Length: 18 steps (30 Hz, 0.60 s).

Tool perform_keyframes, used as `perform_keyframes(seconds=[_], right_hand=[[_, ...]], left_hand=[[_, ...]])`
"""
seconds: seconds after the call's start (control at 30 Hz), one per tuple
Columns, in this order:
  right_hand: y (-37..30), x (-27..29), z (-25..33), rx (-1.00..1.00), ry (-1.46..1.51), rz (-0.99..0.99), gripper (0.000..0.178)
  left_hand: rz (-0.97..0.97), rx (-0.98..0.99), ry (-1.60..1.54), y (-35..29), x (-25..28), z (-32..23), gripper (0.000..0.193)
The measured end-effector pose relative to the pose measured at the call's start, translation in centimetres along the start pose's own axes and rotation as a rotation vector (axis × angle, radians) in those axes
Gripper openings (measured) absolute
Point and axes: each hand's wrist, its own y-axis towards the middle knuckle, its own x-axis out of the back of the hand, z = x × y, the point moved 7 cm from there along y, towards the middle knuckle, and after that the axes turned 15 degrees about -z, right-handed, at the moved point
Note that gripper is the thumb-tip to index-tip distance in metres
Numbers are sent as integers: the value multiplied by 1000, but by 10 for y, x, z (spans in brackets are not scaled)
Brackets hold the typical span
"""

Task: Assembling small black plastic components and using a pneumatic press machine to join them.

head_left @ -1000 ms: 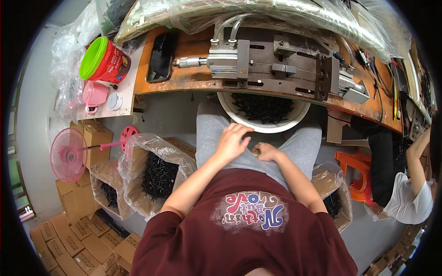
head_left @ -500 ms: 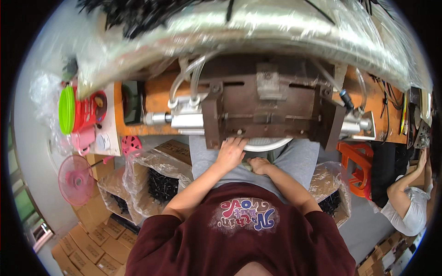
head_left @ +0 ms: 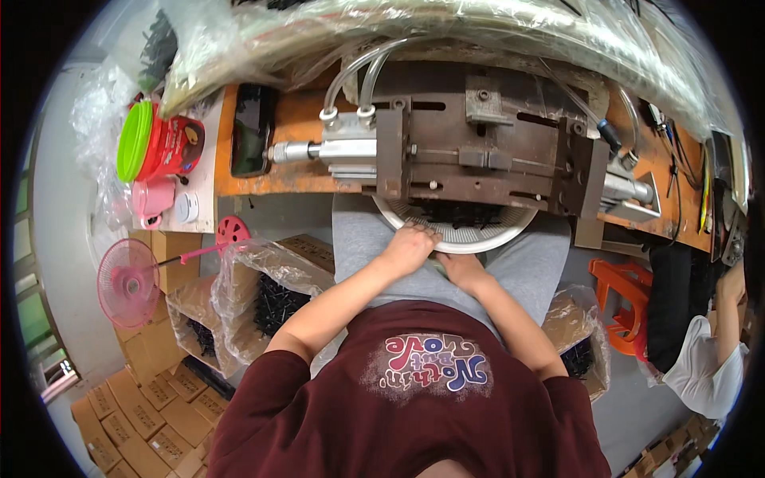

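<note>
A round, light-coloured plastic basket (head_left: 510, 236) rests over my lap, partly under the front of a brown metal fixture (head_left: 470, 179). Dark thin pieces (head_left: 458, 213) lie inside it. My left hand (head_left: 410, 248) is closed at the near rim, fingers bent over the edge. Just right of it, my right hand (head_left: 464, 269) sits lower, against the outside of the rim, its fingers curled inward. Their tips are partly hidden, and I cannot make out what they hold. The fixture carries silver cylinders (head_left: 351, 153) with clear hoses.
Boxes lined with clear plastic (head_left: 275, 307) hold black pieces at my left; another stands at my right. Beyond are a pink fan (head_left: 130, 283), a red bucket (head_left: 171, 147) and an orange stool (head_left: 620, 307). A co-worker's arm (head_left: 729, 307) shows at far right. Plastic sheeting hangs above the bench.
The view has shifted, so the fixture sits higher and more of the basket with its dark pieces shows. My left hand has moved from the fixture's front edge to the basket's near rim.
</note>
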Motion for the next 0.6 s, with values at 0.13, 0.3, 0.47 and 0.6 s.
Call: perform_keyframes(seconds=[0.13,0.3,0.47,0.6], right_hand=[[-64,38,30,141,-299,-4,30],[-109,92,79,252,-64,-162,28],[-116,122,116,314,64,-355,27],[-114,134,141,428,132,-427,22]], left_hand=[[-12,8,-57,-23,-6,-17,28],[25,8,-94,-41,-1,-38,36],[-71,42,-376,-23,116,-80,34],[-568,193,-979,-14,301,-120,9]])
